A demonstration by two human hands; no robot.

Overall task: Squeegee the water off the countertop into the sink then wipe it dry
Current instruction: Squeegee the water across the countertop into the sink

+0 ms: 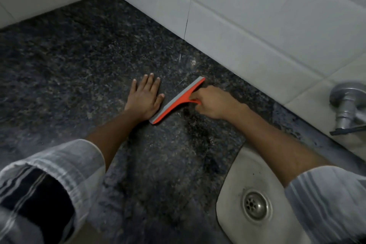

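1. The left hand [144, 98] lies flat on the dark speckled counter [65, 77], fingers straight and spread, just left of the squeegee [176, 100].
2. The squeegee, orange with a grey blade, rests blade-down on the counter, running diagonally from beside the heel of the left hand up toward the tiled wall [257, 25]; its far tip stops near the wall's foot.
3. The right hand [213, 103] grips the squeegee's handle, fingers curled round it, on the squeegee's right side.
4. Left of the squeegee the counter stretches bare to the corner of the walls.
5. Right and nearer of the squeegee, a wet dark streak leads to the sink [235, 180], whose rim cuts into the counter; its drain [256, 205] shows.
6. A metal tap [346, 105] juts from the wall right of the squeegee.
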